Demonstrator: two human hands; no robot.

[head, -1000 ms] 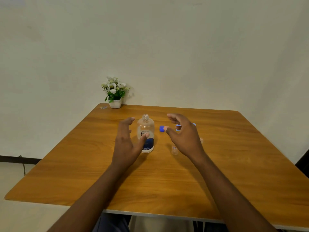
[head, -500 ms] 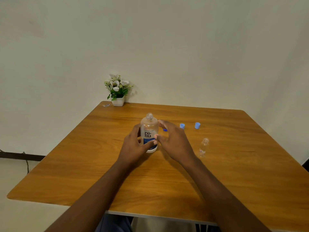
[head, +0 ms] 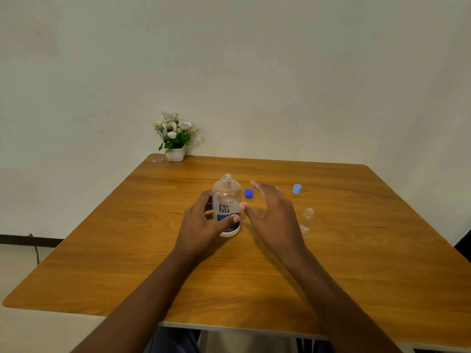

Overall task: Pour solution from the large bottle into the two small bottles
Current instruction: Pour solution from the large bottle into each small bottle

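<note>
The large clear bottle (head: 226, 200), uncapped and labelled "re-nu", stands upright near the middle of the wooden table (head: 127, 250). My left hand (head: 204, 225) is wrapped around its lower half. My right hand (head: 274, 217) hovers just right of it with fingers spread and nothing in them. One small clear bottle (head: 306, 221), uncapped, stands to the right of that hand. Any second small bottle is hidden behind my right hand. A dark blue cap (head: 249, 193) lies behind the large bottle, and a light blue cap (head: 297, 189) lies farther right. Another light blue cap (head: 276, 188) peeks out past my fingers.
A white pot of white flowers (head: 175, 138) stands at the far left corner by the wall. A small clear scrap (head: 157, 160) lies beside it. The table's near edge runs just in front of my body.
My left hand has closed around the large bottle. My right hand has drawn away from the bottle to the right and opened its fingers.
</note>
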